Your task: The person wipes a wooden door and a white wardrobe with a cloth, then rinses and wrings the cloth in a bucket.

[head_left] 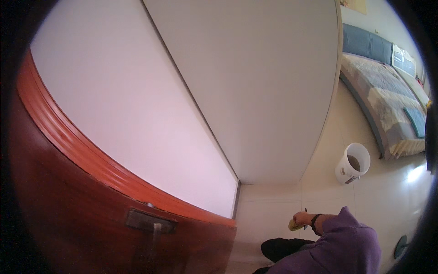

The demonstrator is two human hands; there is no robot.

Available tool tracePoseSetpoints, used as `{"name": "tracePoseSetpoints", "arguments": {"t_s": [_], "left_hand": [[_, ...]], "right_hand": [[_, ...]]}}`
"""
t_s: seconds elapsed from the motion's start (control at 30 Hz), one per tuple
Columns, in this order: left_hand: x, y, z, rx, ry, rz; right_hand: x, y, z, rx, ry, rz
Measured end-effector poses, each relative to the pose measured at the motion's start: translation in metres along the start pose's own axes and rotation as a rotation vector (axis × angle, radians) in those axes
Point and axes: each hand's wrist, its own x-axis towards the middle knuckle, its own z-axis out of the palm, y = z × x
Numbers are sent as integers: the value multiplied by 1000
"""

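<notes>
At the lower right, my right hand [301,218] is closed around a yellow-green item [293,225], possibly a cloth or sponge. A thin dark-ended tool [306,210] pokes out above the same hand, with a small pale part below it; its kind cannot be told. A dark band circles the wrist, and a purple sleeve covers the arm. The hand is above the pale tiled floor [267,202], near a dark-clad leg or foot [284,248]. My left hand is out of view.
A brown wooden door [85,191] with a metal handle [157,226] fills the lower left. White wall [137,113] and a pale panel [260,85] rise ahead. A white bucket [342,169] with brownish-grey contents stands near a bed [383,89]. A dark object [400,246] lies at the right.
</notes>
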Motion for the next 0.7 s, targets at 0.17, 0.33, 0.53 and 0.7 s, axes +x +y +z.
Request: {"name": "tracePoseSetpoints", "arguments": {"t_s": [0.17,0.33,0.53,0.7], "left_hand": [[-37,69,-31,-15,-9,67],[-72,112,-54,-76,30,190],[-110,179,-153,-149,270,535],[-57,193,-213,-22,731,956]], "right_hand": [[-89,-38,-65,125,75,40],[-149,-75,-113,161,144,-4],[-216,-141,-162,223,417,-92],[-242,-179,-166,445,549,-94]]}}
